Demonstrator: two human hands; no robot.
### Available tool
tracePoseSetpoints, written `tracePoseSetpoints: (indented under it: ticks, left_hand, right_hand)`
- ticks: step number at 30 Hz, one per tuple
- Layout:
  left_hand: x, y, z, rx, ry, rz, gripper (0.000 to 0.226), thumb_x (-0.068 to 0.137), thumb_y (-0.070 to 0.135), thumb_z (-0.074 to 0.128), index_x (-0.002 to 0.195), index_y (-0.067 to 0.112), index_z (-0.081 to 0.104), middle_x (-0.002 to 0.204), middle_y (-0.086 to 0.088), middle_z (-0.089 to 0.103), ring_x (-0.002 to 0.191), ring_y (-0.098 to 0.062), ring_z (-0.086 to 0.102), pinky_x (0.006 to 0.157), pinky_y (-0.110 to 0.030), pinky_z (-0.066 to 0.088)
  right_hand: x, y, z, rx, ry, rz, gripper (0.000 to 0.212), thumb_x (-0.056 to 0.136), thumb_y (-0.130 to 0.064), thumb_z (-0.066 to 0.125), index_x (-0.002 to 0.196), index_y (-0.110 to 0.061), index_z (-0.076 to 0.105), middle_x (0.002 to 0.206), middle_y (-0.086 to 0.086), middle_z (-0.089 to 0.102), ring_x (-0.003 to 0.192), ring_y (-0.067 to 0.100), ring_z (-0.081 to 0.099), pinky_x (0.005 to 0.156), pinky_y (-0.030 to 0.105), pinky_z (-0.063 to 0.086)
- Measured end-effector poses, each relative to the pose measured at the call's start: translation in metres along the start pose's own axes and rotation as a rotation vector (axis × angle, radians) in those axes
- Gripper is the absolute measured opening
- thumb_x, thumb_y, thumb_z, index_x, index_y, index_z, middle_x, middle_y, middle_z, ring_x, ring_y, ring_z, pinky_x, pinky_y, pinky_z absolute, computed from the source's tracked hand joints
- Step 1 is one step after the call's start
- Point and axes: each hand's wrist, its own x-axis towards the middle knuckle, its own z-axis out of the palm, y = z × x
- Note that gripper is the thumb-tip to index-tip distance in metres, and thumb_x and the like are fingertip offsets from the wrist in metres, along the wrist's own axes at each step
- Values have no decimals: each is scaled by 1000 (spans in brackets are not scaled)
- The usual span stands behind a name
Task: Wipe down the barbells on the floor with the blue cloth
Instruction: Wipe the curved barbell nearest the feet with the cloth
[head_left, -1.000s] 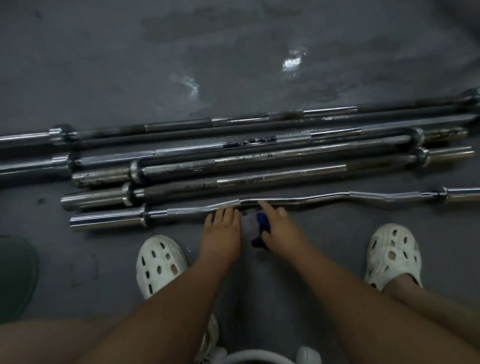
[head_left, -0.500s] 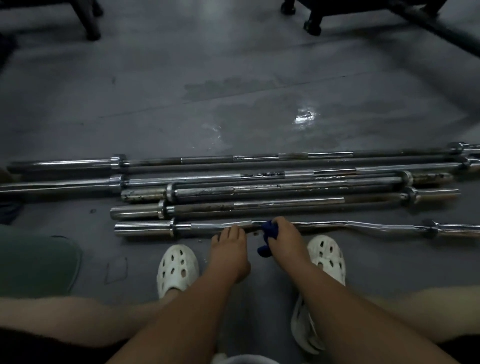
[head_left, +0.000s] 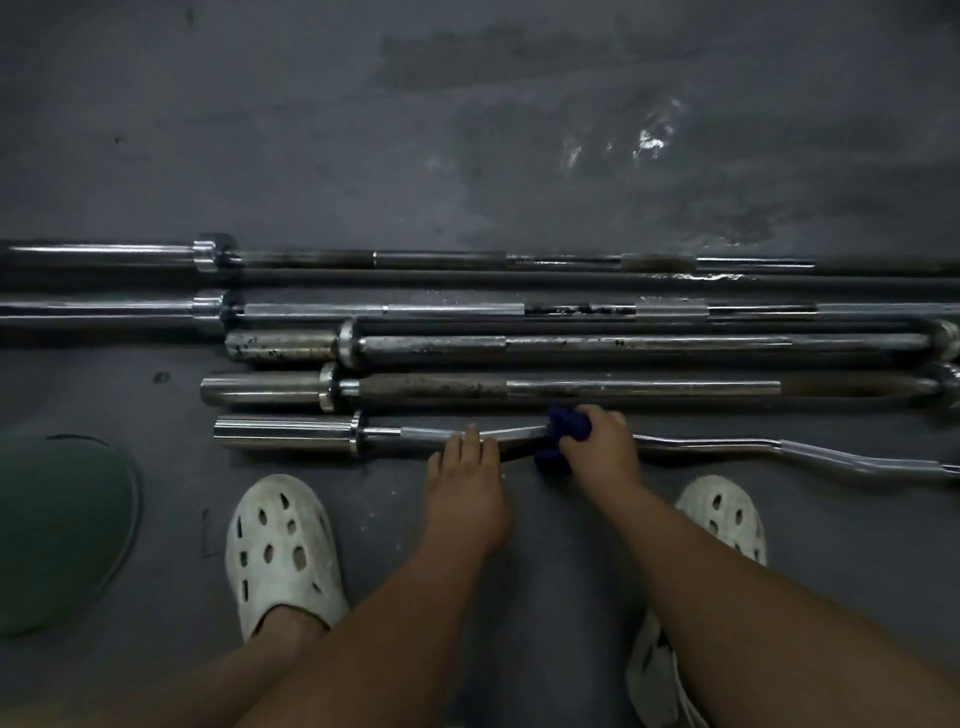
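Several steel barbells (head_left: 571, 387) lie side by side on the dark floor. Nearest to me is a curved chrome curl bar (head_left: 727, 447). My right hand (head_left: 602, 447) grips the blue cloth (head_left: 566, 431), which is wrapped round this bar's shaft near the middle. My left hand (head_left: 465, 478) rests on the same bar just left of the cloth, fingers lying straight over the shaft. The bar's left sleeve (head_left: 285, 435) shows bright and uncovered.
My two white clogs (head_left: 280, 551) stand on the floor either side of my arms. A dark green round object (head_left: 57, 530) sits at the left edge. The grey floor (head_left: 467, 130) beyond the bars has a wet, shiny patch.
The view has tilted down and come closer. My right hand with the cloth now wraps over the top of the curl bar. My left hand stays on the shaft.
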Motion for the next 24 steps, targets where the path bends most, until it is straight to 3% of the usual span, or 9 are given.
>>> tracePoseSetpoints:
  ticks: [4, 7, 9, 13, 17, 21, 24]
  left_hand:
    - [-1, -24, 14, 15, 25, 40, 81, 91, 32, 54, 158, 14, 10, 166, -9, 3, 152, -27, 4, 121, -46, 7]
    - [6, -38, 18, 52, 20, 76, 82, 92, 29, 50, 158, 13, 4, 166, -8, 0, 153, -24, 0, 121, -44, 2]
    - [11, -44, 18, 70, 3, 100, 85, 89, 31, 50, 158, 14, 3, 166, -6, -1, 153, -23, -1, 123, -44, 3]
    - [15, -54, 22, 80, 7, 141, 87, 83, 29, 53, 158, 14, 11, 166, -6, 4, 153, -23, 4, 122, -45, 10]
    - [18, -56, 25, 45, 14, 149, 87, 83, 30, 53, 158, 15, 11, 166, -5, 5, 153, -22, 4, 122, -44, 12]
    - [16, -54, 24, -34, 16, 135, 86, 83, 29, 53, 158, 15, 13, 166, -4, 6, 153, -22, 3, 119, -44, 17]
    - [17, -52, 24, -120, 21, 111, 79, 90, 30, 51, 158, 15, 13, 166, -5, 5, 153, -21, 1, 120, -42, 15]
  right_hand:
    - [-1, -15, 49, 54, 163, 178, 28, 84, -18, 67, 112, -13, 64, 120, 13, 47, 101, 34, 57, 91, 35, 47]
    - [-20, -24, 81, -51, 53, -85, 36, 82, -21, 71, 118, -24, 65, 120, 5, 45, 107, 27, 48, 92, 31, 42]
    - [-6, -10, 73, -49, 23, -175, 42, 78, -15, 72, 120, -21, 67, 115, 6, 48, 106, 27, 50, 92, 31, 43]
    - [-4, -5, 69, 48, 192, 96, 39, 79, -9, 68, 117, -16, 68, 116, 11, 49, 102, 33, 56, 94, 36, 47]
    - [-17, -17, 82, 19, -23, -202, 45, 78, -10, 69, 121, -20, 65, 114, 3, 49, 103, 24, 55, 93, 31, 46]
    - [-6, -9, 73, 105, 228, 147, 40, 79, -4, 67, 118, -14, 65, 120, 13, 48, 101, 32, 58, 94, 27, 42]
    - [-28, -36, 100, 53, -4, -139, 42, 79, -10, 70, 119, -18, 65, 116, 7, 47, 97, 21, 53, 93, 22, 40]
